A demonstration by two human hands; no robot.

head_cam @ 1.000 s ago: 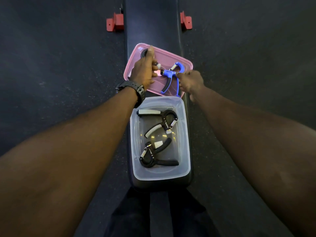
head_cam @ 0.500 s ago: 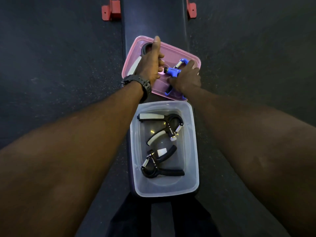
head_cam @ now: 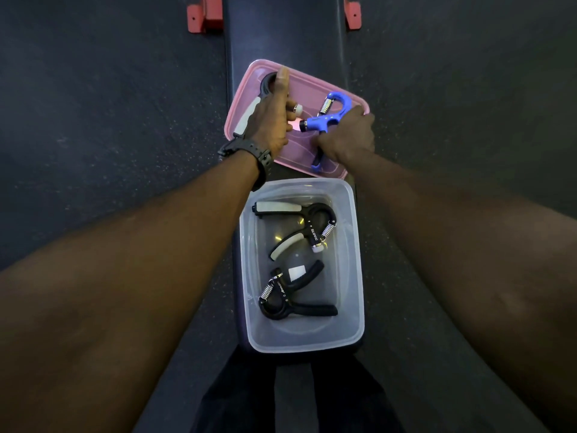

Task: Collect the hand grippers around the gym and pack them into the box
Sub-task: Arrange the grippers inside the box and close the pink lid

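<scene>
A clear plastic box [head_cam: 356, 276] sits on a dark bench in front of me. Inside it lie a black-and-white hand gripper [head_cam: 299, 226] and an all-black hand gripper [head_cam: 290, 295]. Just beyond the box lies its pink lid [head_cam: 312, 89]. Over the lid my left hand [head_cam: 274, 120] is shut on another black-and-white hand gripper [head_cam: 249, 114], whose head shows past my thumb. My right hand [head_cam: 349, 135] is shut on a blue hand gripper [head_cam: 331, 110], with its spring and knob pointing left.
The dark padded bench [head_cam: 284, 32] runs away from me, with red metal brackets [head_cam: 204, 15] on either side at the far end. Dark rubber gym floor lies to both sides. My legs in dark clothing are at the bottom.
My right hand has closed around the blue gripper's handles and drawn it slightly toward me. My left hand keeps its hold on the black-and-white gripper over the lid.
</scene>
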